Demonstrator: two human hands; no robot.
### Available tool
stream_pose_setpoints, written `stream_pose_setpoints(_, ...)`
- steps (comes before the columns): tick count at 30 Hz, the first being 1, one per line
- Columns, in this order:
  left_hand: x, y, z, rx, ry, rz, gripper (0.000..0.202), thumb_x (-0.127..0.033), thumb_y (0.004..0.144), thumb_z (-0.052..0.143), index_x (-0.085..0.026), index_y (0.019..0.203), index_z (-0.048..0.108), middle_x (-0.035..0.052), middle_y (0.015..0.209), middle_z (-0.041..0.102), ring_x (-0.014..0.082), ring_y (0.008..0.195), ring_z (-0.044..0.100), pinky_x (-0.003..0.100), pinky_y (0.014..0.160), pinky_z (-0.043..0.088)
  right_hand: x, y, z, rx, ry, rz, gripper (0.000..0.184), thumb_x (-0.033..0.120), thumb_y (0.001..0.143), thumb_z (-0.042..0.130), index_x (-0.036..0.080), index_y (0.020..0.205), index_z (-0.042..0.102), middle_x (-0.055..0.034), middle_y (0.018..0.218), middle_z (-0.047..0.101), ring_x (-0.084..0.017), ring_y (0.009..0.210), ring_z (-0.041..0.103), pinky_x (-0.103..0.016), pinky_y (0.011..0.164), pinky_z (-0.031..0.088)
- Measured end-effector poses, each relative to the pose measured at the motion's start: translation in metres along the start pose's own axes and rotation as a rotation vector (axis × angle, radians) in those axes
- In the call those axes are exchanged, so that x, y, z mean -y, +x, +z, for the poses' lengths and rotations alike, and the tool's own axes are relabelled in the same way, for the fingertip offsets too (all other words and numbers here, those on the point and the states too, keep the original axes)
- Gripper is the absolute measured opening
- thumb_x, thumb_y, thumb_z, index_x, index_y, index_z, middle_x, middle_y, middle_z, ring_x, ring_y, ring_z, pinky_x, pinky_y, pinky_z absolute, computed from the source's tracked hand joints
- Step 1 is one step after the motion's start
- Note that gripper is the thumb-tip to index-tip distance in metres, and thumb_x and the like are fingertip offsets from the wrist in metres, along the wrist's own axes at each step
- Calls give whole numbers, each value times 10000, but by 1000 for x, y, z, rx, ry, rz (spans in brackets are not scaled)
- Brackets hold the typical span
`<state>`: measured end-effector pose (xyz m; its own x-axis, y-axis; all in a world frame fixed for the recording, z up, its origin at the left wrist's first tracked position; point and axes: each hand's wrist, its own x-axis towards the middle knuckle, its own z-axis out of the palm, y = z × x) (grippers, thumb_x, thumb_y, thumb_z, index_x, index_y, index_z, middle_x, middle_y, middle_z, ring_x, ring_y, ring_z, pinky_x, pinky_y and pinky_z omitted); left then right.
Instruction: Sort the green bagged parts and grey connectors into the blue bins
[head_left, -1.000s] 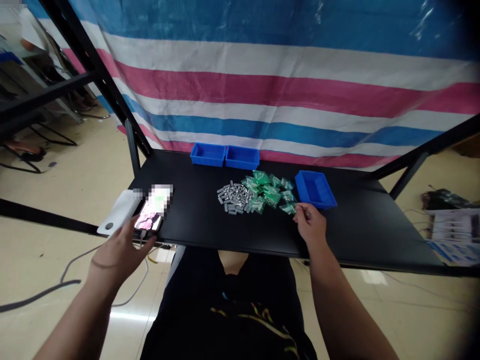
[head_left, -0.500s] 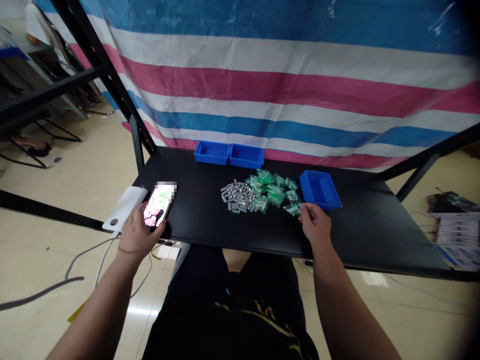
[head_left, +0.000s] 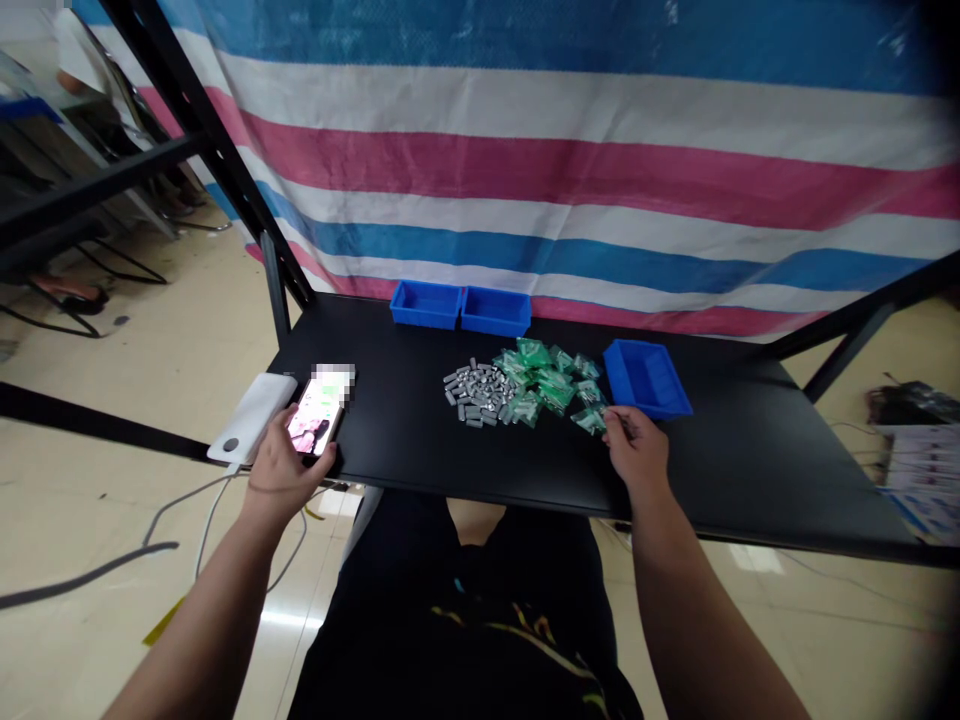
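Two bare hands work at a black table top (head_left: pixel 735 470), seen from the head camera. The left hand (head_left: pixel 289 475) grips a smartphone with a blurred screen (head_left: pixel 319 420), its fingers (head_left: pixel 319 475) curled around the phone's lower end and the thumb lying along its side. A white power bank (head_left: pixel 251 415) lies just beside the phone. The right hand (head_left: pixel 636 452) has thumb and forefinger pinched together, touching or just beside a small green plastic packet (head_left: pixel 589 421); what they pinch is too small to tell. That packet lies at the edge of a heap of green packets (head_left: pixel 536 380), which touches a pile of grey metal cylinders (head_left: pixel 476 392). One blue plastic tray (head_left: pixel 646 378) sits near the right hand, and two more blue plastic trays (head_left: pixel 425 305) line the far edge, before a striped tarpaulin (head_left: pixel 570 170).
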<state>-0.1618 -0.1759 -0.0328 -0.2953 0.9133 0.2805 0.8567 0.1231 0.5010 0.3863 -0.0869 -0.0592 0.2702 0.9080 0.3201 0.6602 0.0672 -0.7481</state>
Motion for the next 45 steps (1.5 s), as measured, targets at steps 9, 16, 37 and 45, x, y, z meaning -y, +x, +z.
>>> stream_pose_setpoints(9,1,-1,3,2,-7,92,753,-493,857,666,-138,1489,461,233,1528,528,413,1461,488,596,1223,407,-7,1,2,-2,2,12,388,566,944,623,207,1008,753,-24,715,719,-206,619,697,-311,633,532)
stream_pose_setpoints(16,0,-3,5,-14,-22,12,901,-527,834,674,-58,1537,363,294,1528,493,456,1462,473,618,1226,409,-10,2,2,8,-12,27,406,576,946,613,202,1017,753,-28,723,726,-207,638,698,-308,636,540)
stream_pose_setpoints(37,1,-3,6,4,43,75,765,-514,884,623,-106,1505,441,256,1543,511,403,1484,471,561,1255,383,-7,2,1,13,0,29,413,582,941,619,200,1020,757,-40,761,744,-213,633,702,-320,636,535)
stream_pose_setpoints(45,-2,-5,4,41,114,97,550,-442,914,612,-251,1429,582,173,1608,451,399,1509,434,586,1229,397,-4,1,0,12,10,23,407,576,944,615,200,1011,756,-39,736,734,-224,638,703,-328,636,540)
